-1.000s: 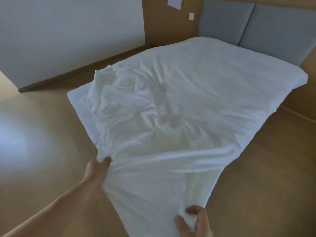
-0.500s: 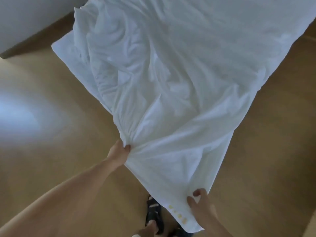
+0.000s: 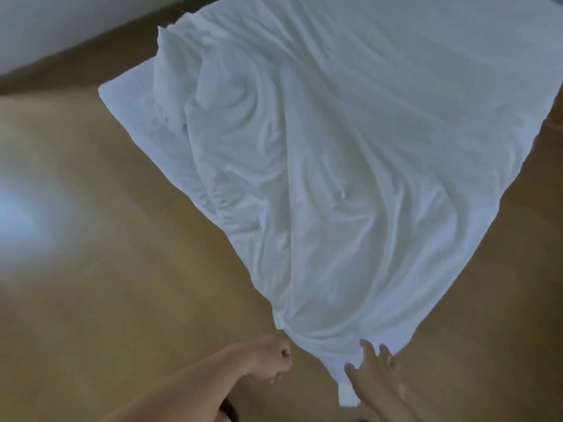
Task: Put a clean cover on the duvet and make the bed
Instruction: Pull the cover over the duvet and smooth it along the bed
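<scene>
The white duvet cover point(image 3: 350, 178) lies rumpled over the bed, and its near end hangs off the foot toward me. Its folds run together into a gathered point at the lower edge. My left hand point(image 3: 272, 357) is curled into a fist right at that point and grips the bunched cloth. My right hand point(image 3: 373, 371) lies on the cover's lowest corner with its fingers straight and spread. A bunched-up ridge of cloth point(image 3: 195, 95) stands at the bed's left corner.
Wooden floor point(image 3: 106, 269) surrounds the foot of the bed on the left and right. A white wall with a dark skirting point(image 3: 76, 56) runs along the upper left. A dark shoe point(image 3: 228, 412) shows at the bottom edge.
My view has tilted down and the headboard has gone out of sight. My left hand has drawn the gathered edge down toward me. My right hand has opened from a pinch to flat fingers on the corner.
</scene>
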The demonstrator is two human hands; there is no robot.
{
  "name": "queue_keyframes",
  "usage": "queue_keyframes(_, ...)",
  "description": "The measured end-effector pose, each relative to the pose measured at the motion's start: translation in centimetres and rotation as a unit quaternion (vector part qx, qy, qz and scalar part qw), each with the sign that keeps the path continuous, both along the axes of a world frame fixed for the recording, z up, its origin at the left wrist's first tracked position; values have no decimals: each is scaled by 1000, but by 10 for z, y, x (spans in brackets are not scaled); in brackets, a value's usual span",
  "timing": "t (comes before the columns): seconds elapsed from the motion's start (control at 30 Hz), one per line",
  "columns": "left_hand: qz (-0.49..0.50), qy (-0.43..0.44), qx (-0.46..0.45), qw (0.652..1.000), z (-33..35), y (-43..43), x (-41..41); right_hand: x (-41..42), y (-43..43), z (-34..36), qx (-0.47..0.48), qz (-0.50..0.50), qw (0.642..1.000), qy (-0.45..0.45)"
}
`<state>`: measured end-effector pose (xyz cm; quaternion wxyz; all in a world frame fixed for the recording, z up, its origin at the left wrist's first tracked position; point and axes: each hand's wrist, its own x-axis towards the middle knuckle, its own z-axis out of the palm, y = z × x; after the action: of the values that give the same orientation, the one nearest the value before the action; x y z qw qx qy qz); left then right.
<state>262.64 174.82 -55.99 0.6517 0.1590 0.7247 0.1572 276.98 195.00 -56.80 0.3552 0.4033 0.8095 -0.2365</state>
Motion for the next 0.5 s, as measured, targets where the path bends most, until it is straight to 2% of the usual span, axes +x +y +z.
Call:
queue_keyframes(0.13,103,82,-7,991,20,-88,-96,-100,-76,9,-23,42,995,83)
queue_keyframes(0.3,188,242,-66,950,54,-167,-234,-214,-142,28,-33,70,979,188)
queue_keyframes(0.4,283,256,-33,924,78,-170,-303,-283,-154,50,-22,90,961,261)
queue_keyframes(0.5,322,258,-8,911,95,-160,-373,-353,-153,73,-15,89,946,312)
